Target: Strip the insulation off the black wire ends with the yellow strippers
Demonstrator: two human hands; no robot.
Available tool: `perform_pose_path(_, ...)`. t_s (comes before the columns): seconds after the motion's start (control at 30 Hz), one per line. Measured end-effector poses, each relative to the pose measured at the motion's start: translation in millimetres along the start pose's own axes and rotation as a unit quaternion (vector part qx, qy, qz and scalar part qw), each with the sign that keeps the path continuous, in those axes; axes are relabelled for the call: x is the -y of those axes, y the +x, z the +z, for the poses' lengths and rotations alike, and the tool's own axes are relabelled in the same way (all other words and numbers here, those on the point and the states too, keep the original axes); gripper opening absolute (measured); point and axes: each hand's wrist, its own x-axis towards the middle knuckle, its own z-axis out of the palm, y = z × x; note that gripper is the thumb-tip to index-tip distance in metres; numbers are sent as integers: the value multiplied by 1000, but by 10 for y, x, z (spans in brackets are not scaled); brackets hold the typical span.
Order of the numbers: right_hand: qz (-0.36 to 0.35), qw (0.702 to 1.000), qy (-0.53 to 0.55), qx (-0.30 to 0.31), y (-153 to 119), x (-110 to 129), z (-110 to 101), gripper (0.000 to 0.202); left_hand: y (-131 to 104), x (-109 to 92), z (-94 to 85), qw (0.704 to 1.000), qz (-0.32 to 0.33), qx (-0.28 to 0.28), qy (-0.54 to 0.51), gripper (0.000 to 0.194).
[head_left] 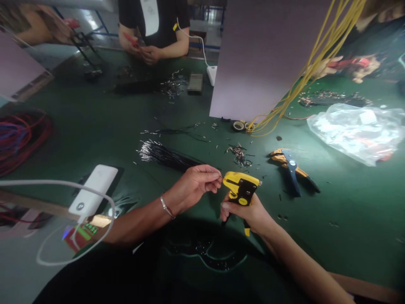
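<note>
My right hand (242, 211) is wrapped round the handles of a yellow and black wire stripper (242, 185). Close to the tool's jaws, my left hand (202, 180) pinches a thin wire, its end at the jaw opening. Whether the jaws grip the wire is too small to tell. Behind my left hand lies a bundle of black wires (171, 155) with bare, shiny ends pointing left. A few loose black wires (177, 131) rest beyond the bundle. Cut scraps (240, 155) are piled past the stripper.
A second wire stripper (292, 166), blue and orange, lies at right. Yellow wires (294, 97) hang by a pale panel (262, 55). A plastic bag (360, 131), a white power bank (95, 190) with a cable, and red and blue wire coils (22, 135) are around. Co-workers sit opposite.
</note>
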Motion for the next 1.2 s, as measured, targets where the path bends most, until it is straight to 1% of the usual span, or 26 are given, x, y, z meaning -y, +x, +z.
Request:
perform_pose_path(0.17, -6, 999, -44, -3, 3, -11, -7, 26, -11, -19, 9, 1000, 1, -10, 2, 9)
perform_pose_path(0.27, -7, 999, -44, -12, 3, -43, -11, 24, -9, -15, 5, 1000, 1, -15, 1, 9)
perform_pose_path(0.43, -8, 999, -52, -7, 9, -32, -5, 27, 2, -3, -11, 1000, 7, -11, 0, 9)
perform_pose_path(0.57, 0, 999, -52, -9, 13, -40, -7, 25, 17, 4, -15, 1000, 18, -11, 3, 11)
perform_pose_path(0.87, 7, 997, -57, -55, -12, -105, 9, 20, 23, -2, -19, 998, 45, -35, 25, 10)
perform_pose_path(0.97, 1, 994, -63, -86, -12, -121, 30, 21, 6, -8, -3, 996, 66, -46, 42, 10)
perform_pose_path(1.07, -11, 992, -63, -110, 1, -137, 45, 22, -11, -4, 7, 990, 108, -56, 75, 9)
perform_pose_path(1.2, -15, 992, -56, -111, 10, -140, 58, 20, -12, 7, 0, 982, 146, -51, 108, 8)
